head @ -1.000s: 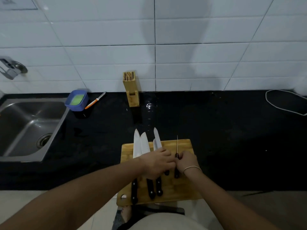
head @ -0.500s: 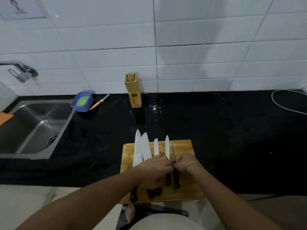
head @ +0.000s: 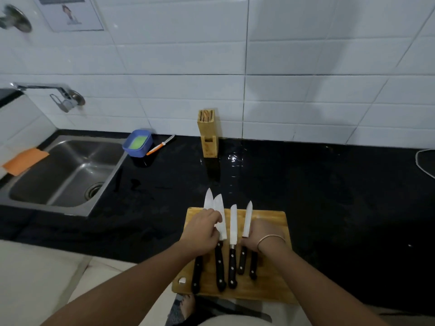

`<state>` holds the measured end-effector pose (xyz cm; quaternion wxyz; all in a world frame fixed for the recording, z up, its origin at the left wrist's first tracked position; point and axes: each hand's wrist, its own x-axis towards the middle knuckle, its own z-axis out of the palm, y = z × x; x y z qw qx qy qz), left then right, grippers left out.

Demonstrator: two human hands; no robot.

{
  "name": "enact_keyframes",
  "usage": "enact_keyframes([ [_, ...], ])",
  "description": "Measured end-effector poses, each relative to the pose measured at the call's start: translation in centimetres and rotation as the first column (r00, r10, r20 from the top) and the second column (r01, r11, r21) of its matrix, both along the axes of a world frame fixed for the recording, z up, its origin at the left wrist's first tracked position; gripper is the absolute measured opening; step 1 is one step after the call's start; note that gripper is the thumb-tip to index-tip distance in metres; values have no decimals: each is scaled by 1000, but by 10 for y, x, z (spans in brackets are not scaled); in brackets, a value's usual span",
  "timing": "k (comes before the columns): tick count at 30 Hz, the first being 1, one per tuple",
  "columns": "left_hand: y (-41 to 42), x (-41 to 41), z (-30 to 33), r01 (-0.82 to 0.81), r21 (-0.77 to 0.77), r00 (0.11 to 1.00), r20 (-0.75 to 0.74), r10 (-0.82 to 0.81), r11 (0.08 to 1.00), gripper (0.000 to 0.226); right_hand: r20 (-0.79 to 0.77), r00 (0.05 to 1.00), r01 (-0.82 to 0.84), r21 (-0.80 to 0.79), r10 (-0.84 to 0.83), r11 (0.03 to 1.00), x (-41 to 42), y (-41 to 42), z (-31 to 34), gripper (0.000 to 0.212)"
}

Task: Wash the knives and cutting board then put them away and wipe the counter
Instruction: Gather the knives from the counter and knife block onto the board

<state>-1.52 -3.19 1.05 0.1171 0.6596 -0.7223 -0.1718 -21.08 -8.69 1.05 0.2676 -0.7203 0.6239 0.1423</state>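
Resting on cutting board (head: 270, 288), five black-handled knives (head: 233, 243) lie side by side. Left hand (head: 202, 231) fingers curled over leftmost blades; right hand (head: 261, 234) fingers curled on rightmost knife. Knife block (head: 208, 135) behind on tabletop (head: 329, 196); sink (head: 66, 175) left.

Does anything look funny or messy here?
The cutting board sticks out past the counter's front edge, with five knives lying loose on it. Some wet patches shine on the counter near the knife block. Nothing looks broken.
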Motion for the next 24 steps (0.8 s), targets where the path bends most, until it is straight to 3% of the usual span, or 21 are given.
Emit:
enact_keyframes([
  [4, -6, 29, 4, -98, 13, 995, 21, 98, 995, 23, 112, 992, -59, -40, 63, 997, 34, -10, 7, 48],
  [9, -48, 118, 12, -355, 37, 935, 12, 355, 934, 38, 387, 908, -122, -117, 158, 986, 108, -45, 24, 14],
  [12, -81, 174, 15, -439, 62, 898, -1, 440, 896, 37, 459, 865, -142, -163, 202, 976, 147, -65, 28, 4],
  [19, -186, 247, 4, -350, 32, 929, 140, 342, 936, 26, 428, 863, -141, -307, 269, 941, 201, -106, 18, 13],
  [21, -219, 255, 0, -287, 34, 930, 249, 270, 957, 43, 424, 864, -32, -493, 272, 869, 212, -125, 25, 20],
  [24, -258, 261, -2, -278, 138, 916, 336, 219, 951, 77, 351, 907, 101, -719, 234, 687, 226, -165, 55, 37],
])
